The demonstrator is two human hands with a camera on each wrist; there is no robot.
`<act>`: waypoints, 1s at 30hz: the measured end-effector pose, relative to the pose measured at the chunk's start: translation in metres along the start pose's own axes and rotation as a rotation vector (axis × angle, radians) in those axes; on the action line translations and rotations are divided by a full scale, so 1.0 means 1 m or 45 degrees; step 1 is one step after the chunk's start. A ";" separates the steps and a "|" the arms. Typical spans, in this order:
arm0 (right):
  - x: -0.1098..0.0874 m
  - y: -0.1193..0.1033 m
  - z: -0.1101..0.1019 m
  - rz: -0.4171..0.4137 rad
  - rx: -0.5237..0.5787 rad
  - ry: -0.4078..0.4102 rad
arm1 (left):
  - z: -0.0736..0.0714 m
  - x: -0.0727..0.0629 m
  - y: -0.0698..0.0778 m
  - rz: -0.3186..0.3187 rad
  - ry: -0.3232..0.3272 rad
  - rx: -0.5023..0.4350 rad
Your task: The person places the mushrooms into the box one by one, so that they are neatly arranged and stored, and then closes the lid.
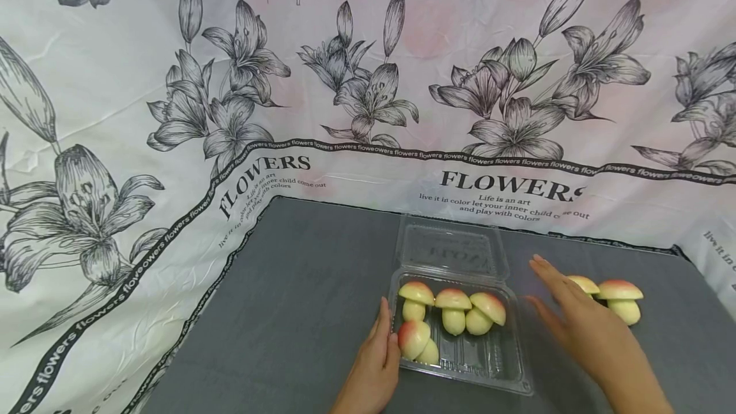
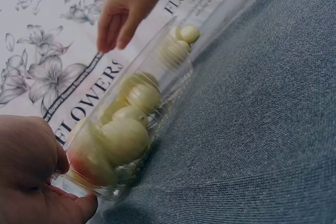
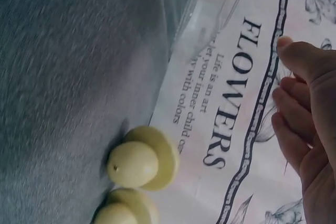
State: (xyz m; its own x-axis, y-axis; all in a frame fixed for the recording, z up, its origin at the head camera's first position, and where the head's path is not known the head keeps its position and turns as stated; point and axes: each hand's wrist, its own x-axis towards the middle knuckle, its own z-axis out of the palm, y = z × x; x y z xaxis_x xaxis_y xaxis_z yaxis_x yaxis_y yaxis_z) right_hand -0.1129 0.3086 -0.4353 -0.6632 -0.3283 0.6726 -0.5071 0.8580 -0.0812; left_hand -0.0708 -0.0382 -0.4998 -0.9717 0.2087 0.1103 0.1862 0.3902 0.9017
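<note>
A clear plastic box (image 1: 512, 369) with its lid (image 1: 451, 248) folded back holds several mushroom-shaped pieces, pale yellow with red-tinged caps. Three stand in a row at the back of the box, among them the middle mushroom (image 1: 453, 312). Another mushroom (image 1: 415, 340) leans at the front left. My left hand (image 1: 374, 363) is at the box's left side, thumb and fingers pinching its edge in the left wrist view. Above the table, right of the box, my right hand (image 1: 581, 324) hovers with relaxed fingers and holds nothing. Two more mushrooms (image 3: 134, 163) lie beyond it, one partly hidden in the head view.
A dark grey cloth (image 1: 305, 286) covers the table. White fabric (image 1: 368, 114) printed with lilies and the word FLOWERS hangs along the back and left side. The lid lies between the box and that fabric.
</note>
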 end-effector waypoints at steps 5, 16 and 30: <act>-0.007 0.012 -0.005 0.080 0.000 -0.036 | 0.000 0.000 0.001 -0.002 0.001 0.010; -0.023 0.037 -0.010 0.302 0.025 -0.246 | 0.001 0.001 0.000 -0.038 -0.008 0.001; -0.043 0.064 -0.011 0.337 0.007 -0.400 | 0.000 0.002 -0.001 -0.071 -0.027 -0.019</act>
State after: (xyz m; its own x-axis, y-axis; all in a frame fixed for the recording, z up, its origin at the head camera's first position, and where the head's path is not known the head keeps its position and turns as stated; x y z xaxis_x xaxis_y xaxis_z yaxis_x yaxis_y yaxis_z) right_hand -0.1107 0.3818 -0.4619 -0.9066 -0.2018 0.3707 -0.2988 0.9271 -0.2261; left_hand -0.0730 -0.0382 -0.5004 -0.9772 0.2063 0.0508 0.1294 0.3887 0.9122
